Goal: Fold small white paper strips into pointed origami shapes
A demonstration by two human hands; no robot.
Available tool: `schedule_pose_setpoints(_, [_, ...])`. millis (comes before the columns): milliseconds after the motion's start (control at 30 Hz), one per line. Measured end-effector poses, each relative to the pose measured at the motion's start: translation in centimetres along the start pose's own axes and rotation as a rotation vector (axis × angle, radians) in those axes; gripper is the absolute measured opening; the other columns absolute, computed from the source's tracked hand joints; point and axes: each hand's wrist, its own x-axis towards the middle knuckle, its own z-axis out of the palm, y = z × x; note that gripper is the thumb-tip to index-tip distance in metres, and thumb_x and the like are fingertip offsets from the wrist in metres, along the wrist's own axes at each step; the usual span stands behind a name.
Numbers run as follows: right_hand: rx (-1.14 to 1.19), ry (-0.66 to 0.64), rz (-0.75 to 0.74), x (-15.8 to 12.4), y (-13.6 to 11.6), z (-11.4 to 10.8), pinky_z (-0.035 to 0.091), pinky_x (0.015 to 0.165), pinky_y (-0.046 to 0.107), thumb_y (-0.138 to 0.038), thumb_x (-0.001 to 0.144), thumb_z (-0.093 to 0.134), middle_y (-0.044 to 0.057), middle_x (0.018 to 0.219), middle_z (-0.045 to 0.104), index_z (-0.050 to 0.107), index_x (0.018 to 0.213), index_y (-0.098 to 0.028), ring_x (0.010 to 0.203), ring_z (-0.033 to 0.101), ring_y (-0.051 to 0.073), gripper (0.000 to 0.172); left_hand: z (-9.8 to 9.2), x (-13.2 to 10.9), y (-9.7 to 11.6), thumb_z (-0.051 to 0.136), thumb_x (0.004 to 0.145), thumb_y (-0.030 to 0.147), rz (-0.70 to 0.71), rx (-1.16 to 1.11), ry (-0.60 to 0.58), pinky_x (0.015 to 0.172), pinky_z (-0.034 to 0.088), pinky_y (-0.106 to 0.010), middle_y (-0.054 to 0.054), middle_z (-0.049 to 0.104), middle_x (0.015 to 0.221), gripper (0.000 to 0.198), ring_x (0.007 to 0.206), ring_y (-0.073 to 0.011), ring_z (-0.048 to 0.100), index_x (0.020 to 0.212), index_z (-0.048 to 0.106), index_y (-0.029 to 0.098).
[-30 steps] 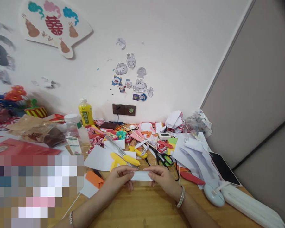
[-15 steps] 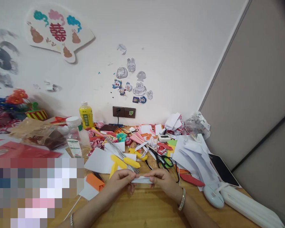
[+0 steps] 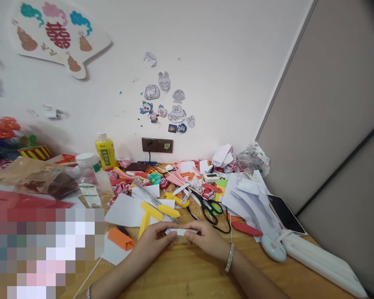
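A narrow folded strip of white paper (image 3: 181,232) is held level between both hands, just above the wooden table (image 3: 180,274). My left hand (image 3: 157,237) pinches its left end, thumb in front and fingers behind. On the other end, my right hand (image 3: 204,237) grips in the same way. Just beyond my left fingers lie folded yellow paper pieces (image 3: 170,211) and a bundle of thin metal wires (image 3: 149,197). Black-handled scissors (image 3: 212,209) rest beyond my right hand. An orange folded paper (image 3: 121,238) lies left of my left wrist.
A yellow drink bottle (image 3: 106,151) and a clear jar (image 3: 89,178) stand at the back left. Loose white sheets (image 3: 249,203), a tablet (image 3: 286,214) and a white lamp (image 3: 324,261) take up the right side. Coloured scraps run along the wall.
The paper strip has turned in my fingers, and both thumbs now press its near face. The whole view has shifted a little to the right.
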Motion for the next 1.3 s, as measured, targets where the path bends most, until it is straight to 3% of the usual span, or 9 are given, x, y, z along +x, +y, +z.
schedule_pose_setpoints(133, [0.003,-0.03,0.014,0.1,0.8,0.0,0.04,0.057,0.021,-0.038,0.085,0.043,0.0,0.058,0.057,0.063,0.081,-0.014,0.056,0.052,0.011,0.032,0.0,-0.1,0.4,0.06,0.064,0.041,-0.041,-0.022,-0.051,0.05,0.041,-0.023,0.002,0.059,0.047,0.031,0.048,-0.0148,0.054,0.078,0.065,0.014])
schedule_pose_setpoints(333, [0.145,-0.084,0.075,0.3,1.5,0.1,0.038,0.05,0.018,-0.044,0.083,0.044,0.0,0.057,0.058,0.06,0.084,-0.012,0.05,0.049,0.009,0.035,0.2,-0.3,0.5,0.06,0.064,0.044,-0.066,-0.048,-0.036,0.049,0.04,-0.022,0.003,0.058,0.045,0.028,0.045,-0.0134,0.054,0.068,0.061,0.016])
schedule_pose_setpoints(467, [0.175,-0.11,0.069,0.3,1.3,0.5,0.04,0.051,0.02,-0.045,0.083,0.043,0.0,0.057,0.057,0.06,0.084,-0.012,0.05,0.05,0.009,0.037,0.6,-0.4,0.3,0.058,0.066,0.045,-0.053,-0.062,-0.105,0.047,0.04,-0.022,0.003,0.059,0.046,0.029,0.045,-0.0137,0.055,0.073,0.06,0.016])
schedule_pose_setpoints(700, [-0.144,0.021,-0.001,0.1,-0.3,0.5,0.038,0.061,0.021,-0.035,0.08,0.052,0.0,0.069,0.062,0.064,0.077,-0.015,0.064,0.053,0.013,0.024,0.7,-0.8,0.4,0.053,0.071,0.042,-0.025,0.05,-0.084,0.048,0.04,-0.022,0.004,0.058,0.044,0.026,0.045,-0.0136,0.055,0.067,0.06,0.017])
schedule_pose_setpoints(867, [-0.023,-0.057,0.04,0.3,0.5,0.5,0.038,0.057,0.019,-0.036,0.083,0.048,-0.002,0.056,0.059,0.061,0.072,-0.014,0.055,0.052,0.01,0.028,0.7,-0.5,0.1,0.051,0.072,0.045,-0.028,0.059,-0.13,0.046,0.04,-0.022,0.003,0.056,0.042,0.031,0.042,-0.0136,0.054,0.06,0.056,0.017])
schedule_pose_setpoints(1167, [0.159,-0.241,0.087,0.3,1.2,-0.2,0.041,0.052,0.019,-0.044,0.082,0.045,0.002,0.066,0.062,0.06,0.077,-0.013,0.052,0.052,0.008,0.035,0.7,-0.4,-0.5,0.052,0.071,0.048,-0.043,0.026,-0.154,0.043,0.038,-0.022,0.003,0.058,0.045,0.033,0.039,-0.0128,0.054,0.06,0.053,0.017])
schedule_pose_setpoints(1300, [0.162,-0.244,0.073,0.4,1.4,-0.3,0.041,0.053,0.019,-0.041,0.084,0.044,0.002,0.069,0.062,0.058,0.08,-0.013,0.052,0.052,0.008,0.032,0.6,0.0,-0.8,0.056,0.066,0.052,-0.082,-0.074,-0.188,0.043,0.04,-0.022,0.003,0.059,0.05,0.036,0.041,-0.012,0.055,0.061,0.052,0.016])
